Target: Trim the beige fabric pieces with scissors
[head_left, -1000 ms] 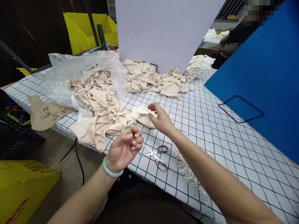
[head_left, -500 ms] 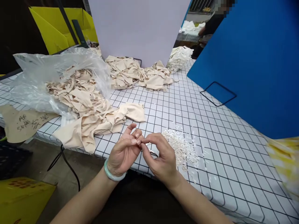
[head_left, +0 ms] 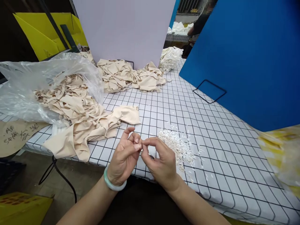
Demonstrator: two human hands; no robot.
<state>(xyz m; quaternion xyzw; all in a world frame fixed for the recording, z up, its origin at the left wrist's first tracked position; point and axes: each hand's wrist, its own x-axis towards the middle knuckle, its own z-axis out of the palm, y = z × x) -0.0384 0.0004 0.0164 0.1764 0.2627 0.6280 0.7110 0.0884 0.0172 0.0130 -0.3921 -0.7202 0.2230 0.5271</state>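
Note:
My left hand (head_left: 125, 154), with a pale green bangle (head_left: 113, 184) on its wrist, pinches thumb against fingertips above the table's front edge. My right hand (head_left: 161, 161) meets it there, thumb and forefinger closed in a pinch. A tiny white speck (head_left: 141, 150) shows between the fingertips; its kind is too small to tell. Behind the right hand's fingers shows part of a metal loop (head_left: 151, 156), mostly hidden. Just right of the hands spreads a pile of small white and beige pieces (head_left: 177, 145). Beige cut fabric (head_left: 93, 134) lies to the left.
A clear plastic bag (head_left: 21, 90) spills more beige fabric. Fabric heaps (head_left: 117, 75) lie by a pale upright panel (head_left: 124, 31). A blue panel (head_left: 246, 62) leans at right above a yellow-white bag (head_left: 281, 153). A marked pattern piece (head_left: 18, 134) overhangs the left edge. A person stands far back.
The view has shifted, so table items sit slightly further left. My hands stay pinched together at the fingertips; the metal loop behind the right fingers shows less.

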